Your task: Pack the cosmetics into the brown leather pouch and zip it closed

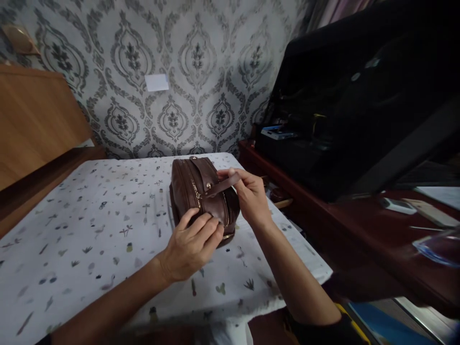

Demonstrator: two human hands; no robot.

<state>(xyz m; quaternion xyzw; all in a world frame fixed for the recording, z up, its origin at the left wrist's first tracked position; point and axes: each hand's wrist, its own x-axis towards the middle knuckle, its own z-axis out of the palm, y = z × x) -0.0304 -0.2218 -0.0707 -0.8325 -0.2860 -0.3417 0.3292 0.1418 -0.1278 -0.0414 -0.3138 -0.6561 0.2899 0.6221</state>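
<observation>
A brown leather toiletry bag point(185, 179) with gold-coloured zips sits on a white, print-covered cloth. Along its top runs a carry handle point(201, 167) fixed with round metal studs. My right hand point(253, 196) pinches the free end of a leather zip pull point(221, 186) between thumb and fingers. That pull stretches across the bag from the zip slider point(199, 195). With bent fingers, my left hand point(192, 244) grips the near end of the bag. The fingertips lie over its top edge, and the palm hides part of the near side.
The patterned cloth point(108, 230) covers the table up to the wallpapered wall. On the right stands a dark red desk point(345, 235) with a large black screen point(345, 105), a phone point(431, 212) and glasses point(438, 249). A wooden panel point(39, 120) rises at the left.
</observation>
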